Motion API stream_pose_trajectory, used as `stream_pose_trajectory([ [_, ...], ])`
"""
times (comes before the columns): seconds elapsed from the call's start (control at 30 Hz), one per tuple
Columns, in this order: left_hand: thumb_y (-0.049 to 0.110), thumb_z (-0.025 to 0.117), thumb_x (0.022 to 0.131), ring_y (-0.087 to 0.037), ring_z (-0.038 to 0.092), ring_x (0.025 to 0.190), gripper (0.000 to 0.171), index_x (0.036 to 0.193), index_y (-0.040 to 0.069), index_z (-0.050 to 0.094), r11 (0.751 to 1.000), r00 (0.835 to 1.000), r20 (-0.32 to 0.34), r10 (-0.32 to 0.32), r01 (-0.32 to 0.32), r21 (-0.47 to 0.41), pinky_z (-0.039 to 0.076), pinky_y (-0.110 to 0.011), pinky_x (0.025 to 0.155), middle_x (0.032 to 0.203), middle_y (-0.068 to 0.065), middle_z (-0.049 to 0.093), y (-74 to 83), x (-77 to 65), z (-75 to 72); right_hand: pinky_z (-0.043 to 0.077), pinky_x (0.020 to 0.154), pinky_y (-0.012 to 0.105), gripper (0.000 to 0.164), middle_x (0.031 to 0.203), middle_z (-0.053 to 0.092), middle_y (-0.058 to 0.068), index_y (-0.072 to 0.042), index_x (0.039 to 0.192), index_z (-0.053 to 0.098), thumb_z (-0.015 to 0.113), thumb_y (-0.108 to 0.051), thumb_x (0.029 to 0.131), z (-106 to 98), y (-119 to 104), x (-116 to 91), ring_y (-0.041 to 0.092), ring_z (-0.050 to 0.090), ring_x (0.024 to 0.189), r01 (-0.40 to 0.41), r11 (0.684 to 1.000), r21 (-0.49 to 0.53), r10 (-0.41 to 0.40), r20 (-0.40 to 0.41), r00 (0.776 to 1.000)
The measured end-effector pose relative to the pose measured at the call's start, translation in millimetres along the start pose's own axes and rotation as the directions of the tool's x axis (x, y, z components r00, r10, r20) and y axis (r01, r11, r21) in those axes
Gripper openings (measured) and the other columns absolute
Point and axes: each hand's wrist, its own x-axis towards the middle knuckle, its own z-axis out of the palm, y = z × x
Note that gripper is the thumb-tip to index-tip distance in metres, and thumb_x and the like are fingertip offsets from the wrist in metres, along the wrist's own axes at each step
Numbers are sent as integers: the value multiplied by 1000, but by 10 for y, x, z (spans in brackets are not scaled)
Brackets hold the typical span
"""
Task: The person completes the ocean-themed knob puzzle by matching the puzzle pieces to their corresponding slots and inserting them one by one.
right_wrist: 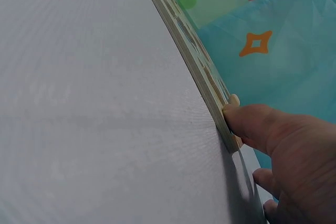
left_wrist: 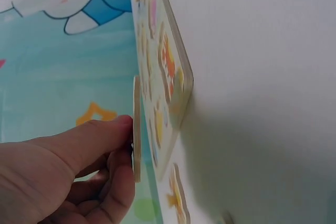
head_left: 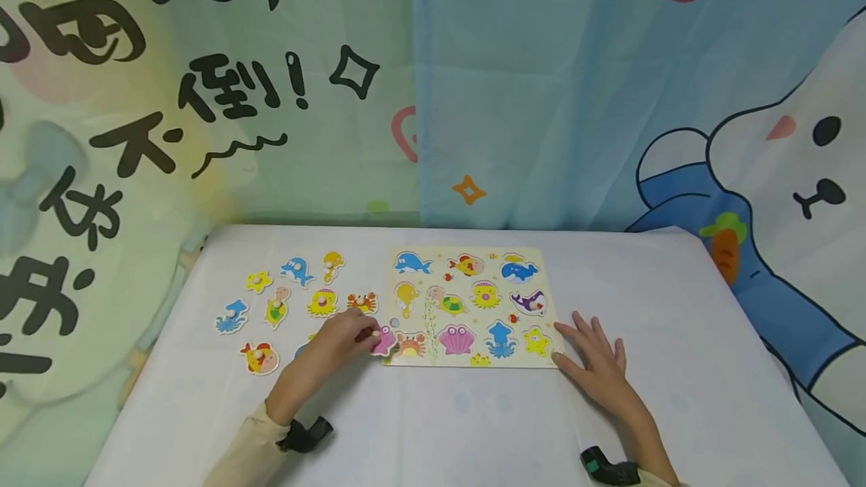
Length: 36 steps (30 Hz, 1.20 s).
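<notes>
In the head view my left hand (head_left: pixel 345 340) pinches a pink shell puzzle piece (head_left: pixel 386 342) at the lower left corner of a pale yellow wooden puzzle board (head_left: pixel 433 255). The left wrist view shows that piece (left_wrist: pixel 137 129) edge-on, raised off the board face, with thumb and fingers behind it. My right hand (head_left: pixel 598 359) lies at the board's right edge with spread fingers. Its thumb (right_wrist: pixel 247 121) touches the board's corner in the right wrist view. A printed pink shell (head_left: pixel 456 339) shows in the board's bottom row, beside a crab picture (head_left: pixel 410 344).
Several loose sea-animal pieces lie left of the board, among them a crab (head_left: pixel 362 302), an octopus (head_left: pixel 322 303), a dolphin (head_left: pixel 297 270) and a red-and-yellow fish (head_left: pixel 260 358). A white cloth (head_left: pixel 473 427) covers the table. Printed curtains (head_left: pixel 528 96) hang behind it.
</notes>
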Motion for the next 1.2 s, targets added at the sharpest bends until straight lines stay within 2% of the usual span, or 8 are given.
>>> stream_pose_trajectory([
  [0.13, 12, 73, 84, -8, 46, 70, 13, 93, 3, 72, 1000, 1000, 22, -12, 12, -12, 42, -16, 63, 76, 0, 60, 80, 55, 85, -11, 107, 73, 60, 157, 20, 27, -11, 138, 50, 63, -39, 87, 6, 0, -19, 50, 1, 146, 1, 1000, 3, -1, -16, 1000],
  [0.27, 13, 74, 85, -8, 45, 70, 13, 93, 3, 72, 1000, 999, 36, 3, -3, -1, 41, -16, 62, 76, 0, 58, 155, 118, 174, -11, 107, 73, 60, 157, 21, 27, -11, 137, 51, 63, -38, 86, 12, 5, -27, 50, 2, 146, 2, 1000, 4, -2, -23, 1000],
  [0.47, 14, 72, 86, -7, 43, 66, 8, 82, 7, 71, 999, 998, 47, 44, -44, -5, 35, -15, 58, 70, 3, 52, 296, 252, 290, -11, 107, 74, 59, 157, 21, 27, -11, 138, 51, 63, -39, 87, 8, 11, -20, 51, 2, 146, 4, 1000, 4, -4, -20, 1000],
  [0.83, 12, 69, 86, -6, 37, 62, 15, 71, 10, 66, 995, 993, 66, 95, -93, -33, 26, -16, 56, 62, 6, 43, 621, 557, 557, -11, 107, 74, 59, 157, 20, 27, -12, 138, 50, 63, -39, 87, 10, 26, 7, 50, 1, 146, 12, 1000, 9, -12, -15, 1000],
  [1.03, 17, 70, 87, -8, 41, 65, 10, 80, 10, 71, 999, 996, 86, 35, -33, -28, 30, -17, 59, 65, 5, 46, 709, 672, 661, -12, 107, 73, 58, 157, 20, 27, -11, 139, 50, 63, -37, 88, 4, 23, 5, 50, 1, 146, 14, 1000, 7, -14, -12, 1000],
  [1.2, 17, 70, 88, -9, 42, 67, 8, 84, 10, 71, 1000, 996, 91, 3, -3, 0, 31, -17, 60, 68, 3, 47, 729, 701, 722, -11, 107, 73, 59, 158, 20, 26, -12, 138, 50, 63, -38, 88, 5, 4, 7, 50, 1, 146, 14, 1000, 6, -14, -12, 1000],
])
